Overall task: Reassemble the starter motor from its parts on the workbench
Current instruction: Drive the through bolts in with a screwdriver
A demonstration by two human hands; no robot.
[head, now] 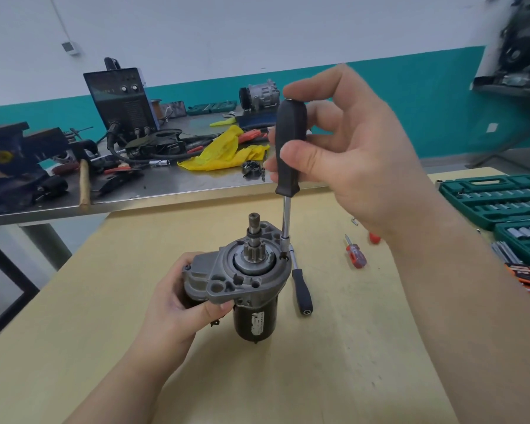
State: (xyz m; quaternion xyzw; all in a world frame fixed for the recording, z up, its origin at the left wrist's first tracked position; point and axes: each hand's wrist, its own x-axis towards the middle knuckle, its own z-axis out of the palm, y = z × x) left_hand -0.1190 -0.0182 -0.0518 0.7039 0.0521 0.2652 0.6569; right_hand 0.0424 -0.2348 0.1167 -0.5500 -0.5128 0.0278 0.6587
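Yellow cloth (pixel 224 153) beside black welder (pixel 121 101) behind

The starter motor (pixel 248 283) stands upright on the wooden workbench (pixel 334 362), pinion end up. The left hand (pixel 178 298) grips its housing from the side. The right hand (pixel 346 148) pinches the black handle of a nut driver (pixel 289 154), whose shaft reaches down to the motor's flange. Another black-handled tool (pixel 301 289) lies just beside the motor.
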